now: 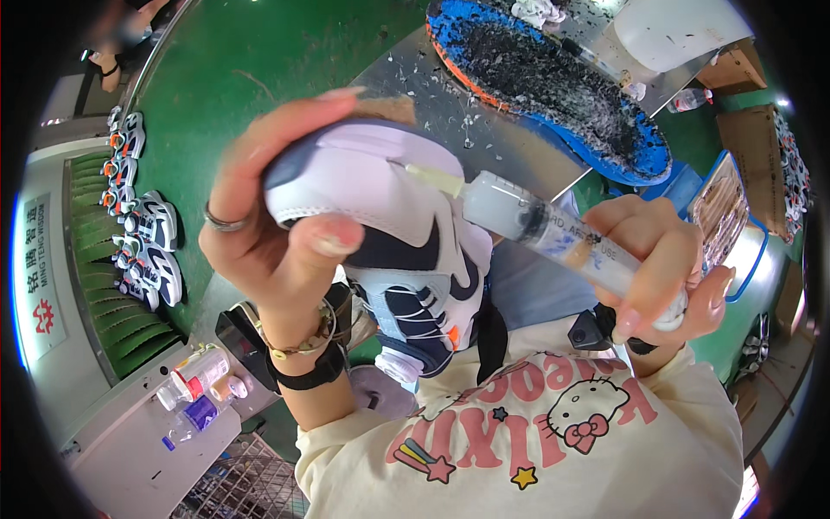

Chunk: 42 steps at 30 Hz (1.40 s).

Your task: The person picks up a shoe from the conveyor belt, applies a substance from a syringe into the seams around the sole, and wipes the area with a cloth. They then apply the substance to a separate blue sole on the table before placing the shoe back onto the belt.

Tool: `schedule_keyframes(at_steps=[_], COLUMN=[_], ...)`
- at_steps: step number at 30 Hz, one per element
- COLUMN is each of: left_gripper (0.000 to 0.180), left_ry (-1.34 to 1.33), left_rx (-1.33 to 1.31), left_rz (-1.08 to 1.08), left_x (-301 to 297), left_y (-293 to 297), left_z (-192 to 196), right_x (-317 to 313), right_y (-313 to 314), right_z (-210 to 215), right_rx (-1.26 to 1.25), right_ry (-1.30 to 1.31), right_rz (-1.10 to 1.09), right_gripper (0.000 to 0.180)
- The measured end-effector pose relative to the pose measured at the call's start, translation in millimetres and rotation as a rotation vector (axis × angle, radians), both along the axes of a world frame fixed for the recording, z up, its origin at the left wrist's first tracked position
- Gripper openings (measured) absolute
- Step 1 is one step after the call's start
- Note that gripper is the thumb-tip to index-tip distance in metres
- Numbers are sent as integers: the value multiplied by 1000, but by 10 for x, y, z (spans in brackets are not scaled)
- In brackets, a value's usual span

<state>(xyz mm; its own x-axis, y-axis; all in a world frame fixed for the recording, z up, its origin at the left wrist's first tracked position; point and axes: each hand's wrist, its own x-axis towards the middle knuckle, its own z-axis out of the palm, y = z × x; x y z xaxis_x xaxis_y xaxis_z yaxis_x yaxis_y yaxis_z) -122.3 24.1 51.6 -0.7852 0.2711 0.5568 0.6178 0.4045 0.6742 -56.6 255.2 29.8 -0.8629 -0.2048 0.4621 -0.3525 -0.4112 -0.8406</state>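
Far left: a row of finished shoes (138, 233) is lined up on a green conveyor (216, 86).
Left hand (277, 216): its grip is clenched around a white and navy shoe (389, 233), held up near the chest.
Right hand (666, 268): its grip is closed on a clear syringe (553, 233), whose tip is touching the shoe's upper.
Far right: a blue-edged sole (553, 86) is seen lying on the bench (484, 138).

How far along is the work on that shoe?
Done: the white-and-navy shoe looks fully assembled. In hand: the left hand grips it while the right hand presses a syringe, tip on the toe. Left: more shoes lie on the green conveyor.
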Motion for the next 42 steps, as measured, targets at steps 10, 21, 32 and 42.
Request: schedule_keyframes(at_steps=[10, 21, 32, 42], left_gripper=[73, 69, 67, 66], left_ry=[-32, -74, -99, -120], left_rx=[114, 89, 59, 28], left_rz=[168, 264, 321, 304], left_x=[-87, -180, -209, -271], left_y=[-129, -239, -383, -433], left_z=[-137, -278, -326, -382], right_x=[-67, 46, 247, 408], right_y=[-162, -218, -94, 25], right_z=[-393, -621, -635, -663], right_rx=[-147, -199, -79, -54], right_ry=[-49, -83, -121, -157], right_rz=[29, 50, 85, 63], right_gripper=[59, 43, 41, 40])
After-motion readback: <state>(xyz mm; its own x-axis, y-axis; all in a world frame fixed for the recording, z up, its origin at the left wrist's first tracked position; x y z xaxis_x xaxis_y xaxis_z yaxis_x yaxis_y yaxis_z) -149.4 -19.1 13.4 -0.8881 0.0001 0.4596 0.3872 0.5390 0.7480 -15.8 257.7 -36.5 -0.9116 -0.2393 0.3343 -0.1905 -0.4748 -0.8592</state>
